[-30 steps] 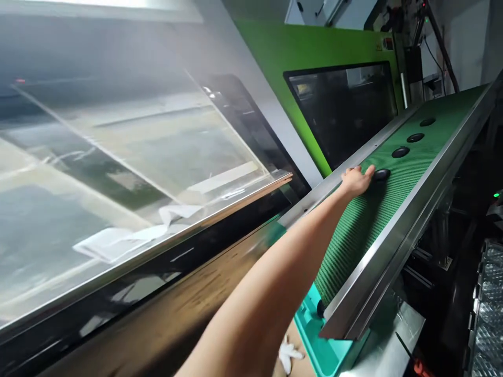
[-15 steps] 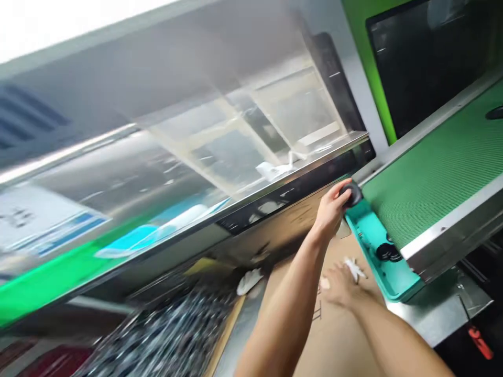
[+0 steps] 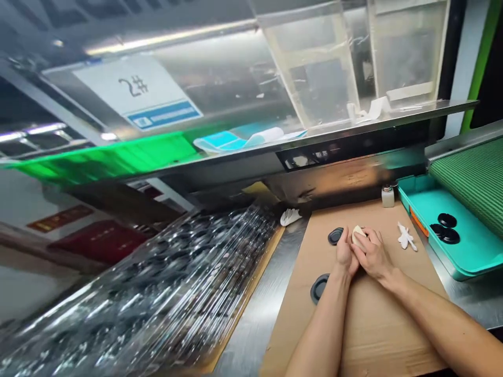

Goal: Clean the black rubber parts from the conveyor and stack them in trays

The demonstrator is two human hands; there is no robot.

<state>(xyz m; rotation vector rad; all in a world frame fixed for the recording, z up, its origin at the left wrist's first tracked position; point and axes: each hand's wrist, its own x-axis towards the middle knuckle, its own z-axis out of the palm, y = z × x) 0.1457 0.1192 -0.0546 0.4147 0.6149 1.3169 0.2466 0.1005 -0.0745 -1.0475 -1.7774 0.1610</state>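
My right hand [image 3: 373, 256] is closed around a small cream-white pad or folded cloth [image 3: 357, 236], its exact kind unclear. My left hand [image 3: 346, 254] meets it from the left, thumb up and fingers curled; what lies in its palm is hidden. Just left of it, a black round part [image 3: 335, 236] rests on the cardboard sheet [image 3: 377, 330]. Nearer to me, another black disc [image 3: 319, 288] lies partly behind my left forearm. A crumpled white scrap [image 3: 405, 236] sits on the cardboard to the right of my hands.
A turquoise tray [image 3: 477, 268] at the right holds several black discs, beside a green conveyor belt [image 3: 471, 173]. A small bottle [image 3: 387, 197] stands by its corner. Film-covered trays of dark parts [image 3: 188, 283] fill the left. A metal shelf [image 3: 334, 135] crosses above the bench.
My left hand has come back from the turquoise tray, where it gripped a black disc. Both hands are now together over the cardboard, with the cream pad in my right. The view has shifted left.
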